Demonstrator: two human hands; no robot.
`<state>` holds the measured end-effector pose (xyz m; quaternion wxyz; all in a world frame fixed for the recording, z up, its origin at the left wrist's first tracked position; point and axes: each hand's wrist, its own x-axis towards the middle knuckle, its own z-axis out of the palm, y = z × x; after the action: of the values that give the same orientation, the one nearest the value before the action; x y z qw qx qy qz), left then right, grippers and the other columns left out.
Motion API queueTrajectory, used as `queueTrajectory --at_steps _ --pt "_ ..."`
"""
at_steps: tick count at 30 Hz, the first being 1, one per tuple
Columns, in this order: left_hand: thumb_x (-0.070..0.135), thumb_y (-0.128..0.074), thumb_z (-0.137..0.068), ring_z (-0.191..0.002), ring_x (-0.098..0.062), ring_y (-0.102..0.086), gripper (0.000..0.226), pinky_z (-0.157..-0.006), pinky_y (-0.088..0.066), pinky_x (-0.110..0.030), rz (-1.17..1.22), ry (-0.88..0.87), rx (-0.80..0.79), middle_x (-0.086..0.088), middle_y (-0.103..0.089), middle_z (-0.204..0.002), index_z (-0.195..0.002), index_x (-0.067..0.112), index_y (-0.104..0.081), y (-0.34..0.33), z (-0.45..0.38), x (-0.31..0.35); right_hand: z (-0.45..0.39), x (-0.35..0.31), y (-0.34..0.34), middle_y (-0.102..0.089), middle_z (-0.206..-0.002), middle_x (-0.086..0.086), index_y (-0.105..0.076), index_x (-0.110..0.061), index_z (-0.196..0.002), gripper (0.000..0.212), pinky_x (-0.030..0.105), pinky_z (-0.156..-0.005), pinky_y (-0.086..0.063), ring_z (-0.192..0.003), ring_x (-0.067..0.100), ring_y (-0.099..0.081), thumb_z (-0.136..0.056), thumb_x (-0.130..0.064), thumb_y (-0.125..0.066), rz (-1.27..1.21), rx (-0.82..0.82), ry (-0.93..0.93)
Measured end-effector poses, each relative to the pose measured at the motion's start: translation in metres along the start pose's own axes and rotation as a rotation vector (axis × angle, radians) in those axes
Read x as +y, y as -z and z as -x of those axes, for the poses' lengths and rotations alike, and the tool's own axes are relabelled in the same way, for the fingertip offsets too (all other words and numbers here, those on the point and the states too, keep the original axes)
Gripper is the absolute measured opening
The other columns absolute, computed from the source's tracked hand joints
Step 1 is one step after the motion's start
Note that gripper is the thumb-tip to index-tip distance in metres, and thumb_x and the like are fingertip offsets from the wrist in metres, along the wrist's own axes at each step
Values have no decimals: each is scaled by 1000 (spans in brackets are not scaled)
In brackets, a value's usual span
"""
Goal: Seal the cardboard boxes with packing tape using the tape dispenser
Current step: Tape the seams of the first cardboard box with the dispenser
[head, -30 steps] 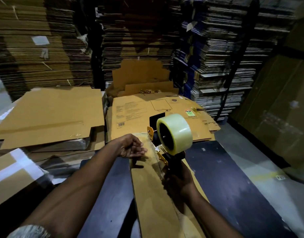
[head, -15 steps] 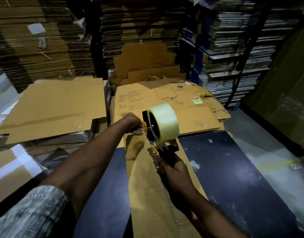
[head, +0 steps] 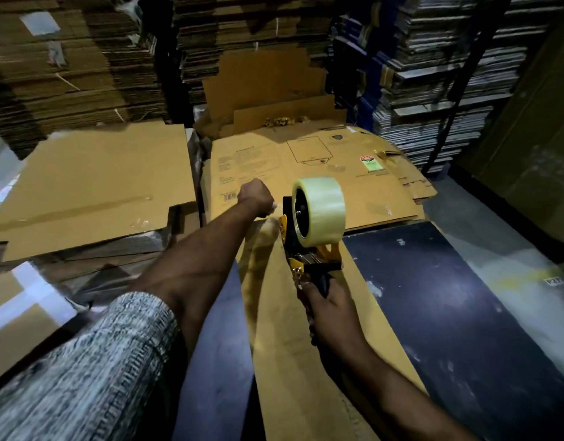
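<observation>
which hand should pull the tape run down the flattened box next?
Right. The right hand already grips the tape dispenser handle over the flattened box. The left hand is fisted at the box's far end, likely anchoring it.

Cardboard warehouse or packing storeroom, dimly lit. Tall stacks of flattened corrugated board (head: 73, 68) along far wall, left to centre. Bundled printed sheets (head: 439, 90) on dark racking far right. Flat printed cartons (head: 306, 163) piled mid-scene, plain sheets (head: 92, 186) left. Bare concrete floor (head: 497, 243) right, with yellow marking.
</observation>
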<state>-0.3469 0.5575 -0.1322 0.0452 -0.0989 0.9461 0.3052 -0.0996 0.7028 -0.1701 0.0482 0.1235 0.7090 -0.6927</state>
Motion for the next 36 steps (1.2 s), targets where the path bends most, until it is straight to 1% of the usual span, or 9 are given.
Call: queueTrajectory --at_steps 3,7,11,14,18,25,31,34,36 --pt "21 -82 -78 -75 -26 -73 19 -74 -62 -38 2 -21 -2 -14 -74 -79 -84 3 -77 -9 -5 -5 1 0 1 -49 -64 -1 -61 -28 -91 34 32 -47 -37 -52 17 -44 -83 -61 -56 -3 6 -42" --pt "22 -80 -79 -81 -25 -71 18 -69 -55 -32 -17 -29 -8 -13 -74 -84 -88 6 -78 -12 -6 -7 2 -3 2 -45 -61 -1 -61 -23 -91 24 30 -46 -33 -47 14 -39 -95 -47 -58 -52 -13 -77" --pt "13 -73 -83 -70 -26 -69 9 -64 -56 -33 -15 -42 -24 -14 -72 -76 -78 5 -77 -16 -7 -6 4 -6 1 -47 -60 -4 -61 -24 -91 22 27 -44 -34 -46 11 -41 -97 -46 -58 -26 -8 -63" --pt "12 -72 -84 -76 -26 -68 9 -65 -57 -34 -30 -42 -22 -13 -72 -82 -80 5 -76 -19 -9 -6 3 -11 2 -46 -59 -2 -59 -23 -88 22 27 -44 -33 -45 11 -40 -98 -42 -58 -47 -17 -74" --pt "14 -72 -83 -65 -20 -57 16 -47 -34 -26 -124 -42 -53 -10 -67 -82 -68 12 -67 -19 -13 -8 2 -14 4 -45 -62 1 -58 -18 -90 22 29 -45 -32 -47 13 -39 -98 -38 -58 -80 -29 -99" --pt "31 -63 -84 -69 -23 -55 26 -50 -35 -26 -123 -18 -137 -10 -60 -83 -93 6 -64 -23 -12 -20 1 -11 6 -46 -64 0 -59 -21 -91 21 30 -46 -33 -50 13 -39 -97 -41 -59 -71 -36 -106" --pt "19 -61 -92 -86 -23 -52 8 -64 -30 -31 7 -358 -36 -6 -58 -94 -85 17 -58 -27 2 -37 -3 -9 7 -44 -62 2 -57 -20 -86 23 27 -44 -33 -46 13 -38 -97 -41 -58 -28 -52 -90" --pt "27 -50 -100 -75 -22 -55 28 -56 -34 -30 17 -352 -115 -3 -62 -79 -78 19 -65 -26 10 -39 -3 -9 7 -45 -63 5 -58 -18 -91 22 28 -44 -34 -46 15 -39 -97 -40 -58 -13 -58 -93" --pt "29 -51 -98 -71 -22 -56 29 -56 -37 -30 -14 -341 -123 -5 -65 -80 -85 17 -73 -22 13 -39 -5 -8 8 -46 -61 4 -58 -17 -91 25 29 -45 -35 -46 16 -41 -96 -42 -59 20 -63 -89"
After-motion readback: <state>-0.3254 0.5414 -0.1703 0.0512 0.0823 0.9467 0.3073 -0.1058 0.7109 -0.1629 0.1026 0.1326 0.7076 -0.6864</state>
